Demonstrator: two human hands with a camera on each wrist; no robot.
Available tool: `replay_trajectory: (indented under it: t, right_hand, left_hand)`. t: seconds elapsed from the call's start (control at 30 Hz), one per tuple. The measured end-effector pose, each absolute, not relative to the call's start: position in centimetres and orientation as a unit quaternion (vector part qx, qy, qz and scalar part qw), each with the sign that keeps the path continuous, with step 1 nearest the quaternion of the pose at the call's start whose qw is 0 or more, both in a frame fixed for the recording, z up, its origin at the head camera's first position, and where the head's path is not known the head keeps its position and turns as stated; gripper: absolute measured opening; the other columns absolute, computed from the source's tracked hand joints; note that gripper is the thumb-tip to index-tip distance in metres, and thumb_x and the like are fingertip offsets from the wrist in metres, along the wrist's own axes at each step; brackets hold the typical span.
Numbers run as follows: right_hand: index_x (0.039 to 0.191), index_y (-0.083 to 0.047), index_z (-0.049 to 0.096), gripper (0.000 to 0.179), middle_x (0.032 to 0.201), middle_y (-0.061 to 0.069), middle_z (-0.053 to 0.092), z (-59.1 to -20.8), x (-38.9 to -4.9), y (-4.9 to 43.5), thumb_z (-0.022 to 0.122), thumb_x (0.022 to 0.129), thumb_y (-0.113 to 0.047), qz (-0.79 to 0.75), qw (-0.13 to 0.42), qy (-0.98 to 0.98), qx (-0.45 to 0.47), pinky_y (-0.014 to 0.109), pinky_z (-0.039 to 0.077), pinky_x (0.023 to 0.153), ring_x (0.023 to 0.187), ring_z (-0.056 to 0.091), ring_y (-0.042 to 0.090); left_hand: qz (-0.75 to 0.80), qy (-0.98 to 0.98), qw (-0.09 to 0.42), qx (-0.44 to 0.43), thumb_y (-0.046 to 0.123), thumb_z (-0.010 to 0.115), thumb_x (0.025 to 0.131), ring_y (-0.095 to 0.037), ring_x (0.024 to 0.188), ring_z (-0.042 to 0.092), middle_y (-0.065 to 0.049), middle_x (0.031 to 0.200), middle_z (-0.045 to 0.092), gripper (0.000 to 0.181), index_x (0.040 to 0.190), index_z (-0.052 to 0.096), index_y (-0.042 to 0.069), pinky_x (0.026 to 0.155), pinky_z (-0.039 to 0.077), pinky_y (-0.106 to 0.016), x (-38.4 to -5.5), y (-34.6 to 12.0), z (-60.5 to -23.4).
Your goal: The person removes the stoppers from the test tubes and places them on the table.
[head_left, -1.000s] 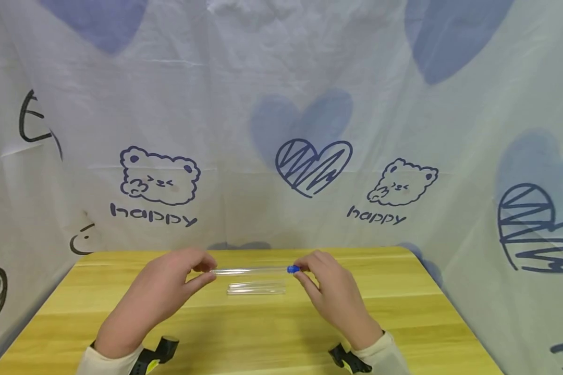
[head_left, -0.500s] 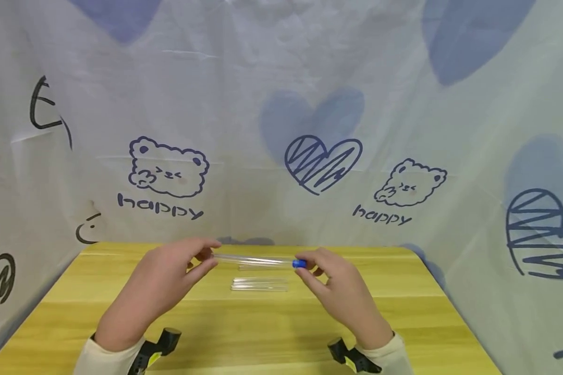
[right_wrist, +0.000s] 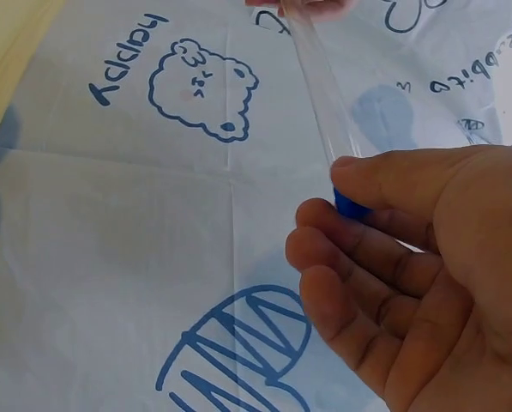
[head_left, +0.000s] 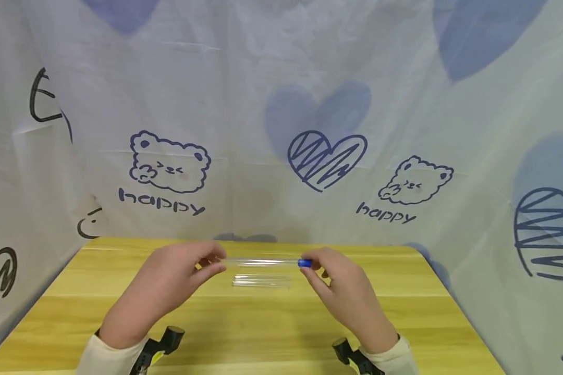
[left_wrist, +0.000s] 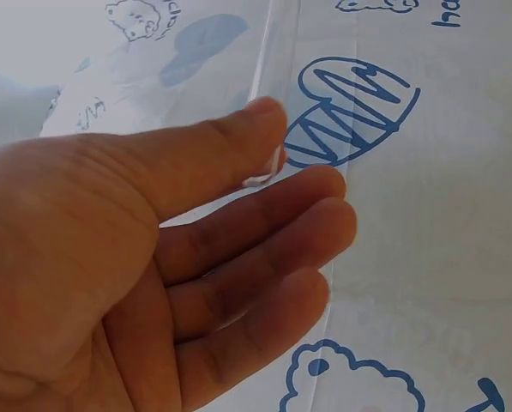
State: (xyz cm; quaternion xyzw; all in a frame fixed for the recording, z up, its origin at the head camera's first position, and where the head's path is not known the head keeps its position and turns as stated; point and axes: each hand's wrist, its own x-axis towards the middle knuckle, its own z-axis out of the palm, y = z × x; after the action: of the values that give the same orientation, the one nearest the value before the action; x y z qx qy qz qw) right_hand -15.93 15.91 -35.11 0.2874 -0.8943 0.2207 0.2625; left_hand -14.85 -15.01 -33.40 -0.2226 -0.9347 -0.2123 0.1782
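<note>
A clear test tube (head_left: 261, 262) with a blue cap (head_left: 304, 263) stretches level between my two hands, above the far part of the table. My left hand (head_left: 186, 268) pinches its uncapped end between thumb and index finger. In the left wrist view the other fingers of the left hand (left_wrist: 238, 249) lie loosely curled below the tube. At the capped end, my right hand (head_left: 340, 276) holds the blue cap with thumb and fingertips. The cap (right_wrist: 350, 204) is partly covered by the thumb in the right wrist view. Several clear tubes (head_left: 261, 281) lie side by side just below it in the head view.
The wooden table (head_left: 262, 333) has its far edge close behind the hands. A white cloth (head_left: 253, 109) printed with hearts, bears and lettering hangs behind it and at both sides. Each wrist wears a black strap with a small camera (head_left: 172, 339).
The tube tilted slightly, then came level again, as both hands shifted a little to the right in the head view. The grips on the end and the cap stay the same.
</note>
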Motion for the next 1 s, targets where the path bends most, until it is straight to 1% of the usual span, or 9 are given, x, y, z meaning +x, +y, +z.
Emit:
replay_trajectory:
  t: [0.1, 0.2, 0.27, 0.33, 0.43, 0.5, 0.63, 0.77, 1.0]
  right_hand:
    - [0.108, -0.015, 0.072, 0.015, 0.097, -0.008, 0.069, -35.01, -16.01, 15.77, 0.078, 0.094, -0.015, 0.223, 0.258, -0.889, 0.306, 0.023, 0.056, 0.071, 0.085, 0.064, 0.007]
    - [0.107, -0.015, 0.072, 0.015, 0.096, -0.009, 0.068, -35.17, -16.08, 15.63, 0.078, 0.094, -0.014, 0.236, 0.25, -0.886, 0.31, 0.022, 0.056, 0.071, 0.084, 0.062, 0.004]
    - [0.108, -0.015, 0.072, 0.016, 0.097, -0.009, 0.068, -35.35, -16.11, 15.56, 0.078, 0.094, -0.013, 0.249, 0.246, -0.887, 0.3, 0.022, 0.056, 0.07, 0.084, 0.061, 0.003]
    - [0.11, -0.014, 0.072, 0.018, 0.097, -0.009, 0.069, -35.52, -16.11, 15.5, 0.078, 0.093, -0.011, 0.263, 0.242, -0.889, 0.286, 0.022, 0.056, 0.069, 0.084, 0.061, 0.002]
    - [0.111, -0.012, 0.073, 0.018, 0.098, -0.007, 0.071, -35.56, -16.1, 15.37, 0.078, 0.093, -0.01, 0.273, 0.241, -0.89, 0.275, 0.023, 0.056, 0.07, 0.083, 0.063, 0.003]
    - [0.11, -0.012, 0.074, 0.018, 0.098, -0.006, 0.072, -35.53, -16.1, 15.3, 0.078, 0.093, -0.01, 0.267, 0.242, -0.891, 0.275, 0.023, 0.055, 0.07, 0.083, 0.063, 0.003]
    - [0.109, -0.013, 0.075, 0.016, 0.098, -0.006, 0.072, -35.55, -16.26, 15.08, 0.079, 0.093, -0.013, 0.24, 0.249, -0.896, 0.278, 0.024, 0.055, 0.069, 0.083, 0.065, 0.005]
    - [0.108, -0.015, 0.074, 0.016, 0.097, -0.008, 0.07, -35.65, -16.3, 15.05, 0.079, 0.093, -0.013, 0.223, 0.267, -0.896, 0.276, 0.024, 0.055, 0.07, 0.085, 0.063, 0.006]
    - [0.109, -0.018, 0.071, 0.017, 0.098, -0.009, 0.067, -35.75, -16.41, 15.01, 0.078, 0.094, -0.012, 0.22, 0.283, -0.89, 0.283, 0.022, 0.054, 0.069, 0.087, 0.061, 0.005]
  left_hand:
    - [-0.206, -0.936, 0.186, -0.216, 0.027, 0.077, 0.095, -0.002, 0.079, 0.066, 0.019, 0.088, 0.071, 0.008, 0.101, 0.072, 0.025, 0.069, 0.054, -0.031, -14.69, -15.12, -33.25]
    - [-0.207, -0.939, 0.179, -0.209, 0.027, 0.076, 0.096, -0.001, 0.078, 0.065, 0.019, 0.087, 0.07, 0.008, 0.101, 0.07, 0.025, 0.068, 0.053, -0.031, -14.5, -15.23, -33.08]
    - [-0.208, -0.941, 0.171, -0.206, 0.027, 0.075, 0.096, -0.002, 0.077, 0.065, 0.018, 0.087, 0.071, 0.01, 0.105, 0.071, 0.025, 0.067, 0.053, -0.031, -14.43, -15.24, -33.03]
    - [-0.202, -0.941, 0.173, -0.209, 0.028, 0.075, 0.097, -0.004, 0.078, 0.067, 0.015, 0.092, 0.074, 0.014, 0.109, 0.074, 0.023, 0.068, 0.054, -0.032, -14.44, -15.19, -33.04]
    - [-0.184, -0.939, 0.193, -0.217, 0.029, 0.075, 0.096, -0.01, 0.082, 0.072, 0.01, 0.1, 0.077, 0.018, 0.113, 0.078, 0.022, 0.07, 0.058, -0.036, -14.5, -15.15, -33.06]
    - [-0.175, -0.937, 0.209, -0.22, 0.028, 0.075, 0.096, -0.013, 0.085, 0.074, 0.009, 0.103, 0.078, 0.016, 0.111, 0.079, 0.023, 0.072, 0.059, -0.039, -14.53, -15.14, -33.04]
    - [-0.181, -0.935, 0.213, -0.218, 0.027, 0.076, 0.095, -0.009, 0.079, 0.07, 0.011, 0.1, 0.077, 0.013, 0.108, 0.079, 0.024, 0.068, 0.056, -0.037, -14.61, -15.2, -33.02]
    - [-0.193, -0.938, 0.192, -0.214, 0.026, 0.078, 0.094, -0.002, 0.076, 0.065, 0.015, 0.094, 0.075, 0.011, 0.105, 0.078, 0.025, 0.067, 0.053, -0.032, -14.65, -15.08, -33.09]
    - [-0.195, -0.942, 0.169, -0.213, 0.025, 0.078, 0.094, -0.002, 0.077, 0.067, 0.017, 0.087, 0.072, 0.011, 0.104, 0.076, 0.024, 0.067, 0.054, -0.03, -14.83, -14.98, -33.09]
